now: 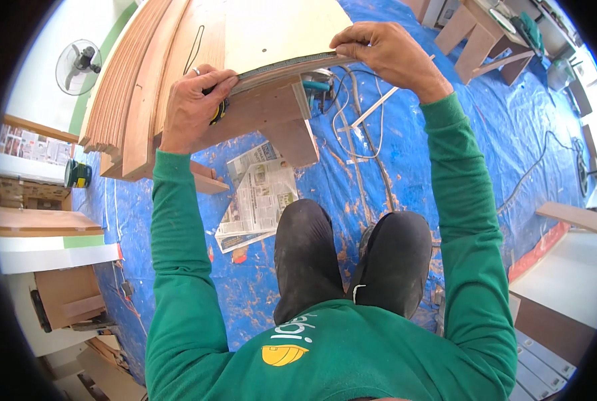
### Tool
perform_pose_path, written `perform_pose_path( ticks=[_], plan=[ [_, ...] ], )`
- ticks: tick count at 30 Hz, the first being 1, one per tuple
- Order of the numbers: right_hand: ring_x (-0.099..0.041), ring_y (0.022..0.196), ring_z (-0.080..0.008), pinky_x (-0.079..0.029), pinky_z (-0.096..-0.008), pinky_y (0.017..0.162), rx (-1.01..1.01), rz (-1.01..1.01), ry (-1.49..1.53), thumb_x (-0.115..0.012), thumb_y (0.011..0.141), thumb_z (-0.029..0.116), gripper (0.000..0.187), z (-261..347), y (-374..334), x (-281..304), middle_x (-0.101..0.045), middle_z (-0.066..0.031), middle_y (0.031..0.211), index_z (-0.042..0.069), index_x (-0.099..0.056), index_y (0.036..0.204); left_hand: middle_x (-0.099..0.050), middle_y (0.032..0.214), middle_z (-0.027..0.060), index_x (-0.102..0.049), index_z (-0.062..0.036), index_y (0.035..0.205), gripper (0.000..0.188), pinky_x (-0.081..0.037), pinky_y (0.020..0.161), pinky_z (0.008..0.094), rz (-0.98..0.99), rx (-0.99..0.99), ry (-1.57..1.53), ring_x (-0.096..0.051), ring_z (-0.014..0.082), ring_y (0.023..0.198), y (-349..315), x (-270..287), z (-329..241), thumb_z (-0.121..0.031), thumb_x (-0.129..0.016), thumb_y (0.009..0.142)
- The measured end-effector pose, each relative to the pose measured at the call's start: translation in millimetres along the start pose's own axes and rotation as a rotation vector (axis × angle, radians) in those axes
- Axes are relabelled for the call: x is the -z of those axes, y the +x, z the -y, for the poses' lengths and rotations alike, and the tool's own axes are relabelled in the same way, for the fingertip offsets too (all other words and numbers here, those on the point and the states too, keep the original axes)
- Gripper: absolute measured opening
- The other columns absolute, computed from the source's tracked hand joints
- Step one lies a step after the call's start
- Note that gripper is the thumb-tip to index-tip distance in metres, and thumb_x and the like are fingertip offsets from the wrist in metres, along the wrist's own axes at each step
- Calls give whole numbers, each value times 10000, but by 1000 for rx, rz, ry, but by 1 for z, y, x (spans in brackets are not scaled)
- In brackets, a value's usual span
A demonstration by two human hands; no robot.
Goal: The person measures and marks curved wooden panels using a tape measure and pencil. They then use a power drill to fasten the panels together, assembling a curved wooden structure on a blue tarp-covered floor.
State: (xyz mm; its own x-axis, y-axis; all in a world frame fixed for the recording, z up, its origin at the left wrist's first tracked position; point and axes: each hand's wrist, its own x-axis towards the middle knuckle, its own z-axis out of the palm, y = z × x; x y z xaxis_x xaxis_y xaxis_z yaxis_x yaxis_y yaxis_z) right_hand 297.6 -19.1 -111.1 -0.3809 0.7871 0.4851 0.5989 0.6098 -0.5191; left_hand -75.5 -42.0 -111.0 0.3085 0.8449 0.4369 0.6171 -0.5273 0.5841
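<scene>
Grey-brown strip (288,68) lies along the pale yellow board (285,30) at its front edge; my left grip (195,100) and right grip (397,57) pinch near opposite ends, fingers almost closed, probably so it sits straight.

Strip (291,68), narrow, grey-brown, dark along one edge; spans from left hand (195,103) to right hand (392,57). Panel (281,30), pale yellow, one dark spot; lies flat just beyond the strip, between the hands.
</scene>
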Motion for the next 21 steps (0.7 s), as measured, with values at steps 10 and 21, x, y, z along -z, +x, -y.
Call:
perform_pose_path(
  ticks=[10,21],
  plan=[
    [-745,830,-169,-587,-322,774,-40,-318,169,-690,1041,173,279,34,-26,-4,-812,-126,956,33,-804,1254,-754,920,84,-838,1,1127,229,-552,749,322,-6,8,24,-705,159,821,-2,2,-1,-188,-813,1000],
    [-735,865,-117,-595,-301,760,-67,-553,405,-780,973,96,138,39,-44,-76,-794,-69,955,30,-758,1092,-740,886,72,-845,-8,1126,243,-543,729,326,-10,-10,0,-692,152,786,0,-1,6,-212,-816,996]
  ],
)
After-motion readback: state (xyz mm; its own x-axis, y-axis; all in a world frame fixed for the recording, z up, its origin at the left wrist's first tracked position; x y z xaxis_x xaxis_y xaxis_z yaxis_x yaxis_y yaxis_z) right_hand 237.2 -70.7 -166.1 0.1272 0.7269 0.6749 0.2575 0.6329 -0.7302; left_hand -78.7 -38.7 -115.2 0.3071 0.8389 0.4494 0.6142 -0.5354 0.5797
